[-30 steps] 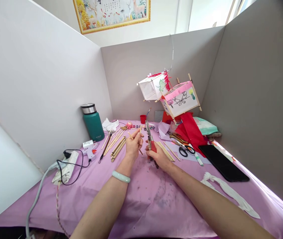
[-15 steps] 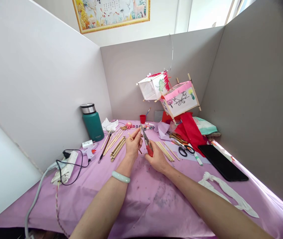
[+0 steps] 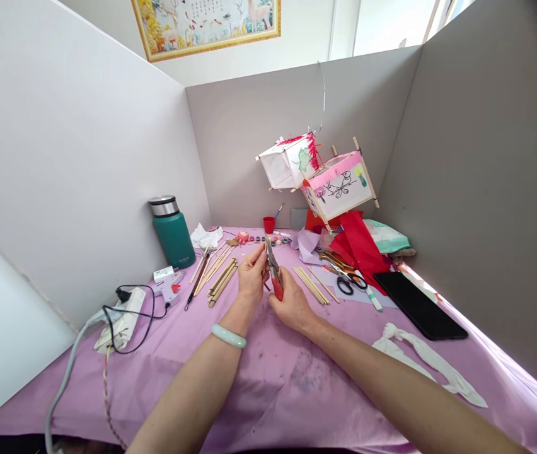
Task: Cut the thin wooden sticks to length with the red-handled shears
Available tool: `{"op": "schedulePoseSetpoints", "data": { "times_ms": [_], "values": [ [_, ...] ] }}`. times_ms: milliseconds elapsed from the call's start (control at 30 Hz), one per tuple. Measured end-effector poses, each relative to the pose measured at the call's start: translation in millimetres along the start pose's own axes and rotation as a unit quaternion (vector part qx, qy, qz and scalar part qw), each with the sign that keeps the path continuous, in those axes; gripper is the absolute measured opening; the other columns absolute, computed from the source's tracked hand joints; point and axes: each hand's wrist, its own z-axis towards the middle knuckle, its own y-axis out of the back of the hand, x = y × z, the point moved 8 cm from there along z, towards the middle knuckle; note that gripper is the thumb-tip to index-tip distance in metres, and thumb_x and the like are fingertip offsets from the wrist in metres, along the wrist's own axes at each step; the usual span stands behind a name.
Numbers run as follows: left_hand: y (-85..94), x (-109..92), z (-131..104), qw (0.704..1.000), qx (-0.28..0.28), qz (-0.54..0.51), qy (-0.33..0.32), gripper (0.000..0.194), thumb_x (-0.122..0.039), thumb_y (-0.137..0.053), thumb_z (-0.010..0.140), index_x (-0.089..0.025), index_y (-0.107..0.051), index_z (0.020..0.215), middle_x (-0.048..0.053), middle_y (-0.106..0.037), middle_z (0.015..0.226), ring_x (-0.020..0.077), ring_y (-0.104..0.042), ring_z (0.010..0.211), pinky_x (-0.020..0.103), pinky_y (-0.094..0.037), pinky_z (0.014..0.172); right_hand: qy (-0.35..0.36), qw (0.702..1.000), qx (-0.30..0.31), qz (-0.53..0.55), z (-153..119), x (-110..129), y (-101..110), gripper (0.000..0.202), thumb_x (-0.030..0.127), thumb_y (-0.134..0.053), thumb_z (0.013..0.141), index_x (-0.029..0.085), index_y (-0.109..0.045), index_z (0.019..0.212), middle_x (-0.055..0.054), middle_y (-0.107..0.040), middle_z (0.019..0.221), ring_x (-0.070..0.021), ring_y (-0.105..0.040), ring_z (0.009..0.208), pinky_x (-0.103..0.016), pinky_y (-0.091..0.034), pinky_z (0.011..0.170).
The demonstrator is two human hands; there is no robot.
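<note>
My left hand (image 3: pixel 251 276) pinches a thin bamboo stick (image 3: pixel 252 259) between thumb and fingers, over the purple tablecloth (image 3: pixel 268 378). My right hand (image 3: pixel 291 307) grips red-handled cutting pliers (image 3: pixel 274 272), their metal jaws pointing up and touching the stick at my left fingertips. A pale green bangle sits on my left wrist. Loose bamboo sticks (image 3: pixel 221 277) lie in a bunch just left of my left hand, and more sticks (image 3: pixel 311 285) lie right of my right hand.
A green flask (image 3: pixel 172 231), glue gun (image 3: pixel 169 285) and power strip (image 3: pixel 120 321) stand at the left. Black-handled scissors (image 3: pixel 346 280), a black tablet (image 3: pixel 420 305), a white cloth strip (image 3: pixel 432 362), red paper and two paper lanterns (image 3: pixel 318 176) are at the right. Grey partition walls enclose the table.
My right hand has tilted the pliers leftward until the jaws meet the stick in my left hand. Both hands sit closer together.
</note>
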Motion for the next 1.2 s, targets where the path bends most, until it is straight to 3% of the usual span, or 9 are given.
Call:
{"op": "schedulePoseSetpoints", "data": {
  "times_ms": [233,433,633,867,1200],
  "values": [
    [3.6,-1,2,1.000,-0.015,0.016,-0.010,0.056,-0.033,-0.081,0.062,-0.017,-0.067,0.114,-0.005,-0.055,0.059,0.0025,-0.039,0.043,0.017,-0.028,0.043,-0.029,0.999,-0.001,-0.015,2,-13,-4,0.037,0.013,-0.047,0.068,0.020,-0.045,0.104,-0.001,-0.057,0.084,-0.0182,-0.054,0.072,-0.029,-0.039,0.065],
    [2.7,-6,1,1.000,-0.019,0.002,-0.010,0.053,-0.029,-0.079,0.064,-0.013,-0.066,0.114,-0.009,-0.042,0.051,0.0011,-0.030,0.039,0.016,-0.019,0.038,-0.044,0.999,-0.006,0.012,6,-20,-7,0.022,0.020,-0.048,0.073,0.020,-0.047,0.095,0.002,-0.053,0.073,-0.0166,-0.050,0.064,-0.027,-0.035,0.060],
    [-1.7,-11,0,0.999,0.005,-0.040,-0.006,0.046,-0.023,-0.079,0.063,-0.014,-0.067,0.106,-0.003,-0.054,0.068,0.0015,-0.039,0.046,0.015,-0.016,0.036,-0.079,0.992,-0.007,0.099,5,-22,2,0.032,0.025,-0.051,0.073,0.019,-0.048,0.105,0.003,-0.052,0.074,-0.0152,-0.049,0.064,-0.028,-0.039,0.062],
    [-4.6,-8,-2,1.000,0.013,-0.012,0.011,0.047,-0.031,-0.078,0.066,-0.013,-0.065,0.108,-0.008,-0.043,0.050,0.0019,-0.030,0.038,0.015,-0.014,0.036,0.010,0.998,-0.031,-0.057,4,-6,14,0.043,0.018,-0.053,0.067,0.018,-0.049,0.110,-0.005,-0.056,0.098,-0.0203,-0.052,0.086,-0.032,-0.042,0.075],
    [-5.7,-13,0,0.999,0.036,0.003,-0.008,0.032,-0.035,-0.078,0.067,-0.014,-0.062,0.084,-0.009,-0.039,0.048,0.0013,-0.026,0.037,0.017,-0.012,0.037,0.041,0.961,-0.083,-0.259,6,0,30,0.062,0.023,-0.058,0.069,0.015,-0.041,0.128,-0.014,-0.054,0.110,-0.0296,-0.048,0.100,-0.043,-0.040,0.086]
  ]
}}
